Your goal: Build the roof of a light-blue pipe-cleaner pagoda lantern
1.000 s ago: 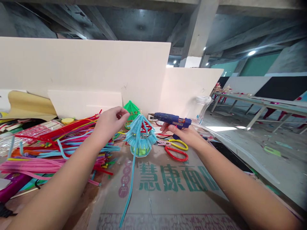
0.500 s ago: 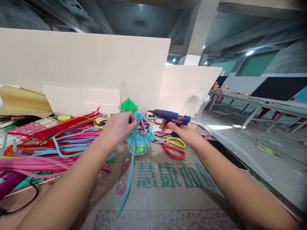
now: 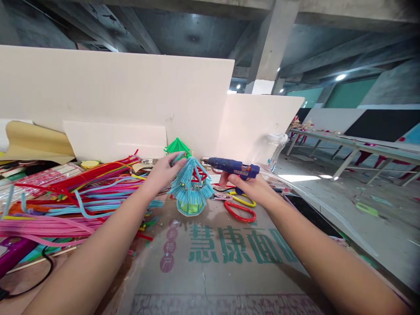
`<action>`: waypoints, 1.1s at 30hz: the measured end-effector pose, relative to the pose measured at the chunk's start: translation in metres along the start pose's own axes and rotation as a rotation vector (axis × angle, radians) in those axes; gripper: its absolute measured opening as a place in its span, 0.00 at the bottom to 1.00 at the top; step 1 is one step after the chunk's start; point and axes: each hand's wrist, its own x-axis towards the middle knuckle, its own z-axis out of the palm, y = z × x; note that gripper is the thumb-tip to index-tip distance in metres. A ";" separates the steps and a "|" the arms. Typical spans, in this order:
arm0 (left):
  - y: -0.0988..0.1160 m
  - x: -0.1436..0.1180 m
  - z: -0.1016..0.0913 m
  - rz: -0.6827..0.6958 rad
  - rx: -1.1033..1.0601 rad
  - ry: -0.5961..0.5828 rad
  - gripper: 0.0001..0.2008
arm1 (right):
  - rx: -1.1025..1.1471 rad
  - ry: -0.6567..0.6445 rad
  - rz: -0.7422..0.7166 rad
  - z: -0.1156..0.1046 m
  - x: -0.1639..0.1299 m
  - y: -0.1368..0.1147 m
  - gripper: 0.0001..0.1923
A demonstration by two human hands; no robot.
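A small pavilion model [image 3: 191, 188] with light-blue pipe-cleaner roofs and red bars stands on the table in front of me. My left hand [image 3: 164, 174] is at the upper left of its roof, thumb and fingers pinched on a light-blue pipe cleaner [image 3: 179, 156], of which only a short bit shows. My right hand [image 3: 246, 183] grips a dark-blue hot glue gun [image 3: 229, 165], its nozzle pointing left, just right of the model's top. Behind the model is a green-roofed model [image 3: 177, 146], partly hidden by it and my left hand.
Scissors [image 3: 241, 214] with red and yellow handles lie below the glue gun. Bundles of coloured pipe cleaners [image 3: 49, 225] cover the table's left side. A clear plastic jar [image 3: 274, 148] stands at the back right, before pale boards [image 3: 114, 96]. A black flat object [image 3: 308, 212] lies right.
The long blue pipe cleaner that hung down over the model's front is gone from there. My left hand has shifted slightly left, away from the roof's peak. The glue gun stays nearly in place.
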 end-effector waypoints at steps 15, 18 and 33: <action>0.008 -0.008 -0.009 0.108 0.039 -0.201 0.28 | -0.073 0.032 0.003 -0.003 -0.001 -0.009 0.18; 0.008 -0.008 -0.009 0.125 0.022 -0.217 0.26 | -0.067 0.031 0.007 -0.001 -0.002 -0.007 0.16; 0.012 -0.010 -0.007 0.103 0.060 -0.219 0.28 | 0.028 0.102 0.051 0.005 -0.002 -0.009 0.14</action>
